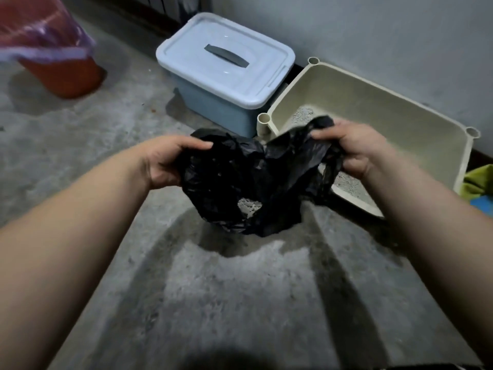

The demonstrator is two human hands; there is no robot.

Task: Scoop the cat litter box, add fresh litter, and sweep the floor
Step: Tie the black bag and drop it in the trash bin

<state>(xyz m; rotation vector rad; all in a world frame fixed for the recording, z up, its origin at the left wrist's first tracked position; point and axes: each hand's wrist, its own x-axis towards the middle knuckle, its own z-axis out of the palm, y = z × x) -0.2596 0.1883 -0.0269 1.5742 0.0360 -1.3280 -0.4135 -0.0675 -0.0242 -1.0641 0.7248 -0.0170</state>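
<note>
A crumpled black plastic bag [240,180] hangs above the concrete floor at the middle of the view. My left hand [170,161] grips its left edge and my right hand [354,148] grips its right edge. Grey litter clumps [248,206] show through the bag's opening. Behind the bag stands the beige litter box [373,102] against the wall, with grey litter [302,116] on its bottom. The bag and my right hand hide the box's near-left part.
A light blue lidded storage bin [226,76] with a grey handle stands left of the litter box. An orange bucket [61,73] lined with a purple bag is at the far left. Green and blue items [477,185] lie at the right edge. Bare concrete floor [240,303] lies in front.
</note>
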